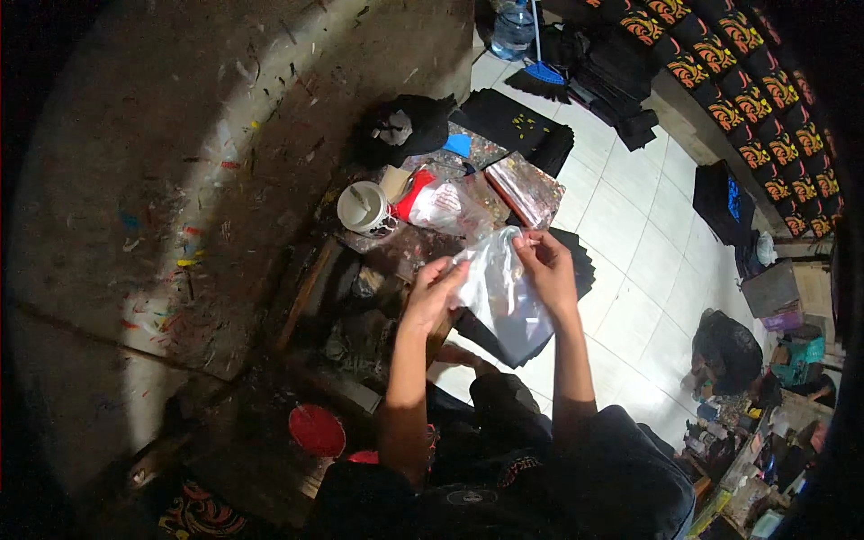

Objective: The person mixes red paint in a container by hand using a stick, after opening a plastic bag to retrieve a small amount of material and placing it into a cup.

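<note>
A clear plastic bag (511, 301) is stretched between my two hands, in front of my body. My left hand (434, 292) pinches its left edge, fingers bent. At its upper right, my right hand (545, 266) grips the rim between thumb and fingers. Whitish, crumpled film gathers near the left side of the bag. Just beyond my hands lies a red and white plastic package (439, 203) on a paint-stained bench. Left of that package stands a white bucket (362, 211) with a stick-like tool inside.
A paint-spattered block (526, 191) and stacked black cloth (522, 128) lie beyond the bench. Patterned black fabric (738, 81) hangs at the upper right. A blue broom (540, 79) stands by a water jug (514, 31). Another person (724, 351) crouches at right, near cluttered bottles.
</note>
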Available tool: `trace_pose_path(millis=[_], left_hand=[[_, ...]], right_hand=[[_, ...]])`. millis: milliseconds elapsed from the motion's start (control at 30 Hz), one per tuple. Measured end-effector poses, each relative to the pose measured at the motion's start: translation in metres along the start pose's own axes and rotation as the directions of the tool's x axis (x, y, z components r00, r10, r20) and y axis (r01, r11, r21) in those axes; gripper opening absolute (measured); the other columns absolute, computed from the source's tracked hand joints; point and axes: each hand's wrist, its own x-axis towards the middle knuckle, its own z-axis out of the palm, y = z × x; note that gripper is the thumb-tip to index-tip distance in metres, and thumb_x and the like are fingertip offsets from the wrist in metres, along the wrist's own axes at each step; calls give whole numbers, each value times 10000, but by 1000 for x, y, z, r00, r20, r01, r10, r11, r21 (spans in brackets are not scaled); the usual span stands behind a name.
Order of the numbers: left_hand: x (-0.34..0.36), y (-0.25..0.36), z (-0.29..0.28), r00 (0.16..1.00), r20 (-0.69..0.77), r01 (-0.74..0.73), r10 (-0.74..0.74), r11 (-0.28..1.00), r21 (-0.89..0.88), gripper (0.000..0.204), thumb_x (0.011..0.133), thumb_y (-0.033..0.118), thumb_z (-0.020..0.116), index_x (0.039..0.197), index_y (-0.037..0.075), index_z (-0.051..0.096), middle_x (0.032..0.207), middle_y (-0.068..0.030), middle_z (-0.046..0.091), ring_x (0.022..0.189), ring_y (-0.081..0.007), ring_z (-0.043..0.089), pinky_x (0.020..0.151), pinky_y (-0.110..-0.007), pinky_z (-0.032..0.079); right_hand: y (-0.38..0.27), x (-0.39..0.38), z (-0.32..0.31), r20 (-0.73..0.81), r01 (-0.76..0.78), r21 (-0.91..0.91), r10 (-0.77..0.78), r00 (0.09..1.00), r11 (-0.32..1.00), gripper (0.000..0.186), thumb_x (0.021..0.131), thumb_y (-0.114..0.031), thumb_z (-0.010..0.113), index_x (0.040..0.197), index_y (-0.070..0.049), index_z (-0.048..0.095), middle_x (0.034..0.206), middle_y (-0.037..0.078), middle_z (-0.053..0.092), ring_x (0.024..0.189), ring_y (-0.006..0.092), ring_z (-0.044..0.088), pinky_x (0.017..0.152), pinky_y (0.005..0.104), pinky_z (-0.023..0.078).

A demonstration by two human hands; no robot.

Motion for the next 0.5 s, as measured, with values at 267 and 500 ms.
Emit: trace_pose_path(millis=[267,500], left_hand=[[-17,4,-29,901,-383,-220,202,975,-3,293,926,258,699,1118,45,642,1103,-47,666,911,-127,615,844,-290,487],[15,-64,-74,930,-364,-57,59,998,17,309,908,231,689,1178,127,578,926,-32,641,763,-153,617,692,-275,495]], right_hand=[[18,-4,-35,620,-223,-139,261,740,965,279,761,-28,633,1029,23,692,907,68,697,745,143,615,663,273,491],[120,2,6,306,52,-394,78,949,917,226,783,-80,625,974,-5,721,876,177,718,773,241,695,728,353,533]])
